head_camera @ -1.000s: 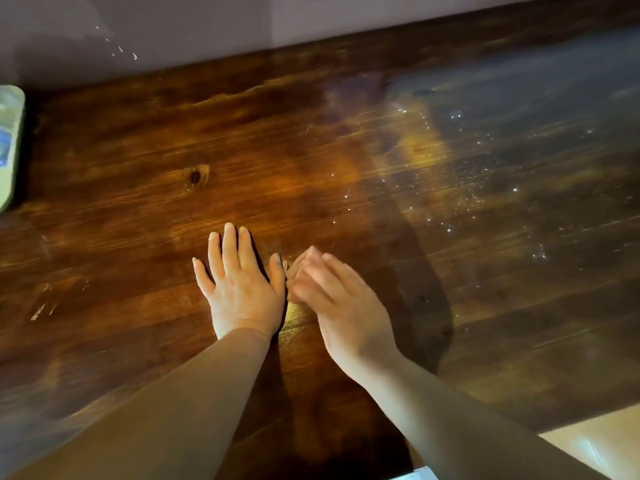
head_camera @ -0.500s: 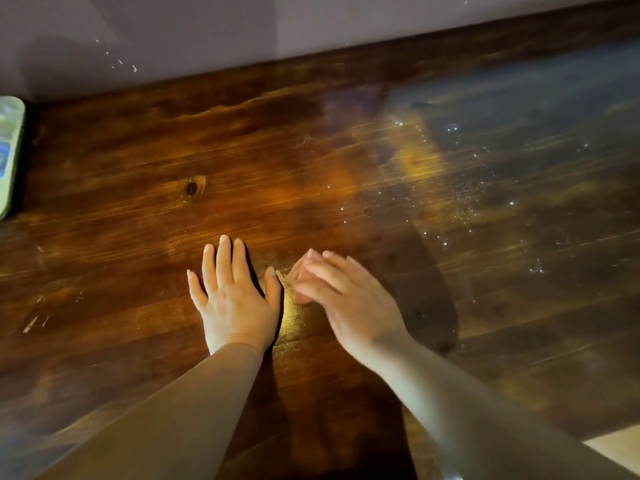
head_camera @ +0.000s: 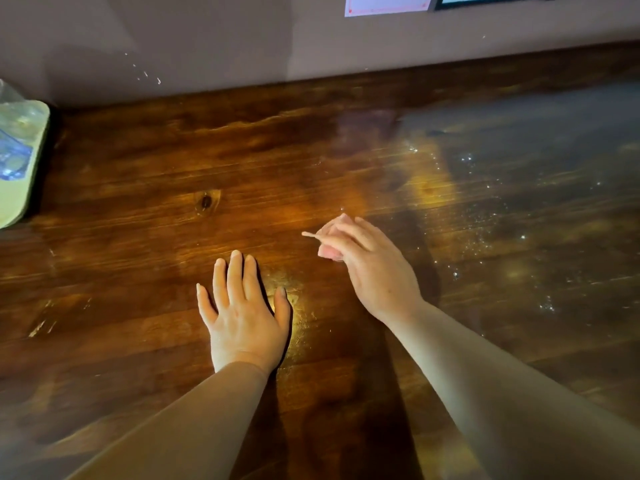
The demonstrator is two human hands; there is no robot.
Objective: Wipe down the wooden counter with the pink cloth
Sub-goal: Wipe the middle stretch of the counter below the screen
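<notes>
The dark wooden counter (head_camera: 145,258) fills the view. My left hand (head_camera: 242,313) lies flat on it, fingers straight and together, thumb out to the right. My right hand (head_camera: 370,271) hovers just right of and beyond it, fingers curled, pinching a thin pale sliver (head_camera: 310,235) that pokes out to the left. A scuffed, lighter patch of wood (head_camera: 294,306) shows beside my left thumb. No pink cloth is in view.
A pale green object wrapped in clear plastic (head_camera: 20,161) sits at the counter's left edge against the wall (head_camera: 207,39). White specks (head_camera: 485,216) are scattered over the right part of the counter. A sheet of paper (head_camera: 388,5) hangs on the wall.
My right hand has pulled away from my left thumb, up and to the right, with the thin sliver between its fingers. My left hand has stayed flat in place.
</notes>
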